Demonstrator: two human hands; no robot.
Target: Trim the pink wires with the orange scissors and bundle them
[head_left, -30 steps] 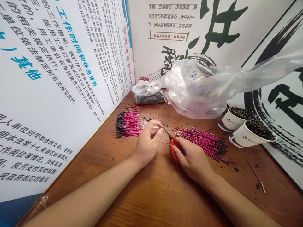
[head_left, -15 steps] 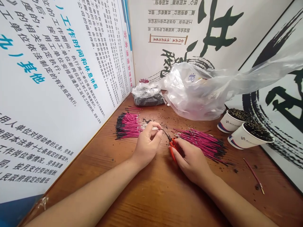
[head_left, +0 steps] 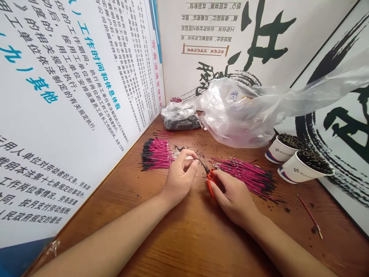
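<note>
My right hand (head_left: pixel 230 192) is closed around the red handles of a pair of long-nosed pliers (head_left: pixel 211 179). Their dark, thin jaws point up and left to the fingertips of my left hand (head_left: pixel 181 173). The left thumb and forefinger are pinched together at the jaw tips; what lies between them is too small to make out. Left of that hand lies a bundle of pink wires with black ends (head_left: pixel 157 154). A second bundle of pink wires (head_left: pixel 248 177), black ends to the right, lies beyond my right hand.
Two paper cups (head_left: pixel 306 166) (head_left: pixel 284 148) full of small dark bits stand at the right. A large clear plastic bag (head_left: pixel 236 119) and a smaller bag of black material (head_left: pixel 181 117) sit at the back. One loose wire (head_left: pixel 309 215) lies at right; dark crumbs dot the wooden table (head_left: pixel 178 238).
Hardly anything differs: both hands and the pliers keep the same pose at the same spot, while the whole view has shifted very slightly.
</note>
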